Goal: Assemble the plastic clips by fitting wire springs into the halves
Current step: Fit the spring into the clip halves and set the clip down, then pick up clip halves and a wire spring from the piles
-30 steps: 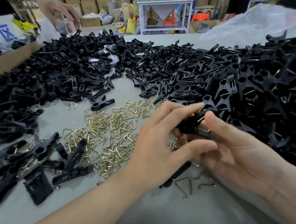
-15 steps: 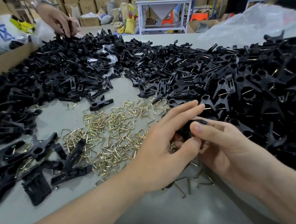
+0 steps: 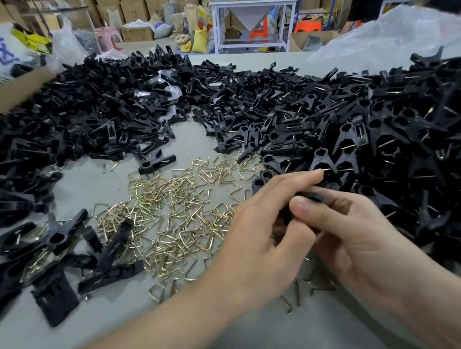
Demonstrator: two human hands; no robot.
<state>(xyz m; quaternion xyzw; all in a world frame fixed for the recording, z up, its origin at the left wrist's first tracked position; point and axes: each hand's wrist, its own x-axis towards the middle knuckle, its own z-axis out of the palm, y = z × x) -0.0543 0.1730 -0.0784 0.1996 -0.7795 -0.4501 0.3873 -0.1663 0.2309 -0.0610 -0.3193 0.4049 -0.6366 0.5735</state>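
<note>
Both of my hands meet over the grey table around one black plastic clip (image 3: 307, 198), mostly hidden by fingers. My left hand (image 3: 260, 237) wraps it from the left, index finger stretched over its top. My right hand (image 3: 354, 239) grips it from the right, thumb pressed on its near end. Whether a spring sits in it is hidden. A loose heap of brass wire springs (image 3: 176, 217) lies just left of my hands. Several dark bent wires (image 3: 296, 292) lie under my wrists.
Black clip halves (image 3: 107, 109) are piled across the back and left. A tall mound of clips with springs (image 3: 399, 145) rises at the right. Several clips (image 3: 57, 248) lie at the front left. The grey table (image 3: 255, 335) shows bare near me. Boxes and a white frame stand behind.
My hands closed tighter round the clip and drew slightly nearer, hiding more of it. Another person's hand at the far left pile has left the view.
</note>
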